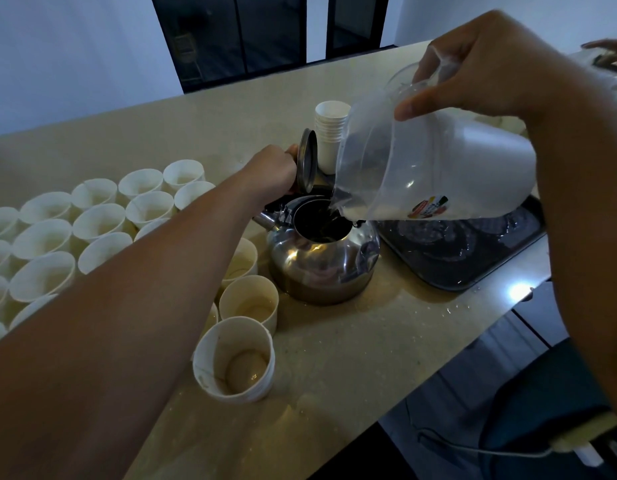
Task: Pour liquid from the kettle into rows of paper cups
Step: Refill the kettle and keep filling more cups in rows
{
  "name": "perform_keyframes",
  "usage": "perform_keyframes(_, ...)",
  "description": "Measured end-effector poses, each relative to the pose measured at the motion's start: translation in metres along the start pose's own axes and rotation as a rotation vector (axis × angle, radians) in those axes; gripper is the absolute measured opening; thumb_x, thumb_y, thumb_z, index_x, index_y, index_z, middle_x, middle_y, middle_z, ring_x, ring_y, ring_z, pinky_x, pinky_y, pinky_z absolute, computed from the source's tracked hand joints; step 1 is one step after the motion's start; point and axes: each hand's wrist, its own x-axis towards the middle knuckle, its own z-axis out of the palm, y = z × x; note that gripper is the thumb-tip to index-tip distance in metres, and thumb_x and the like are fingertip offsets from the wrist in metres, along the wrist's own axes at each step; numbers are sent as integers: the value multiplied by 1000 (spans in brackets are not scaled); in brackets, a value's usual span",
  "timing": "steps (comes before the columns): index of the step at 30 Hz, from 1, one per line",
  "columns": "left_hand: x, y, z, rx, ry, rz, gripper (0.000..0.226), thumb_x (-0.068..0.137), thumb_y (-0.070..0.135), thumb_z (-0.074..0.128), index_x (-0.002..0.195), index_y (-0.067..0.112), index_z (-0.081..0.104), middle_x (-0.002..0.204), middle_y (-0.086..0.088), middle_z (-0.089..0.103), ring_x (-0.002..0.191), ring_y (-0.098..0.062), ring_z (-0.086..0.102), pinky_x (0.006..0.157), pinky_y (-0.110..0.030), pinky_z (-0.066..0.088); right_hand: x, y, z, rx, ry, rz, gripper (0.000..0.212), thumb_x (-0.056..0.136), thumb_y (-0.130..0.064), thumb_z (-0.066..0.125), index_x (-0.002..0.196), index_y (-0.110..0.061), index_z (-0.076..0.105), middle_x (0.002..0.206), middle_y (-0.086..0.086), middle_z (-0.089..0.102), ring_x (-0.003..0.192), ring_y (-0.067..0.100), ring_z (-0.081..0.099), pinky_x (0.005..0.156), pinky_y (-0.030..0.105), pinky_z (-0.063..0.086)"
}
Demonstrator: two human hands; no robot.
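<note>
Gripping kettle (pixel 321 258) handle, left hand (pixel 272 171); right hand (pixel 473 64) tilts jug (pixel 432 168) above.

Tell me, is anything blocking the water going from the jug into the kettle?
Nothing visible does. The left hand holds the lid tipped up and back, so the kettle mouth is open, and the jug in the right hand pours straight in.

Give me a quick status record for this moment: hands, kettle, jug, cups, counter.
left hand: grips the kettle's handle, lid tipped up open
right hand: holds a clear plastic jug, tilted
jug: pouring water into the kettle's opening
kettle: steel, upright on the counter
paper cups: rows at left, some holding liquid
stack of cups: behind the kettle
tray: dark, wet, right of the kettle
counter: wet patches
</note>
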Motion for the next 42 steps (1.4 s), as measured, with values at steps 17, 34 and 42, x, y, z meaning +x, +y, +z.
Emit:
perform_keyframes(17,-6,3,-1,40,3,-1,24,94,11,46,74,9,60,81,-16,61,88,-36,65,78,-43,49,3,-2,0,-33,10,-23,66,44,-76,69,84,-24,68,84,17,65,74,31,56,72,34,43)
perform_keyframes(34,-17,11,1,170,16,60,31,104,29,38,87,10,56,84,-8,54,79,-25,48,75,-36,36,-62,60,12,428,321,235,24,73,-43,86,71,-28,66,58,-11,61,47,-1,52,45,13,42)
perform_keyframes(42,-33,18,8,520,39,376,28,103,45,44,105,19,52,88,0,57,75,-12,51,61,-31,35,-90,71,39,713,776,385,36,65,-60,87,69,-32,65,67,-3,59,59,15,53,54,26,43)
